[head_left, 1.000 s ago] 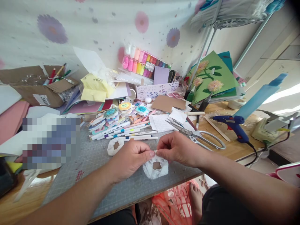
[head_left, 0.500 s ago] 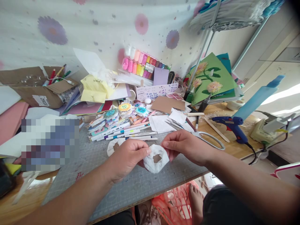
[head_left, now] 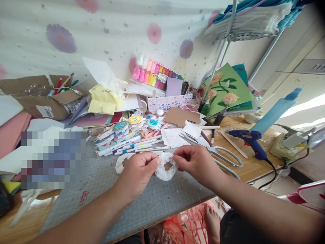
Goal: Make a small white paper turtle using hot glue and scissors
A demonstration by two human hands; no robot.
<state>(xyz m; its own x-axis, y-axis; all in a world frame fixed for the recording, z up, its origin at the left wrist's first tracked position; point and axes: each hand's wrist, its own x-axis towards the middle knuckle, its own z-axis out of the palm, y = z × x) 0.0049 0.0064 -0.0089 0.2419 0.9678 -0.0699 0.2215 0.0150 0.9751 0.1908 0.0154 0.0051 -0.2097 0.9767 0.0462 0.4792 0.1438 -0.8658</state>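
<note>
Both my hands pinch a white tissue-paper ring [head_left: 165,171] with a brown centre hole, held just above the grey cutting mat [head_left: 106,189]. My left hand [head_left: 138,173] grips its left edge with closed fingers. My right hand [head_left: 194,162] grips the right edge between thumb and fingers. A second white paper ring [head_left: 122,162] lies on the mat just left of my left hand.
Markers [head_left: 134,145] and round stickers [head_left: 135,119] lie behind my hands. Large scissors [head_left: 218,156] rest to the right, then a blue glue gun [head_left: 250,140]. A cardboard box [head_left: 43,98], papers, a clay set [head_left: 154,73] and a green flower card [head_left: 225,88] crowd the back.
The paper ring has been lifted slightly off the mat and turned between my fingers; both hands have shifted a little up and away from me.
</note>
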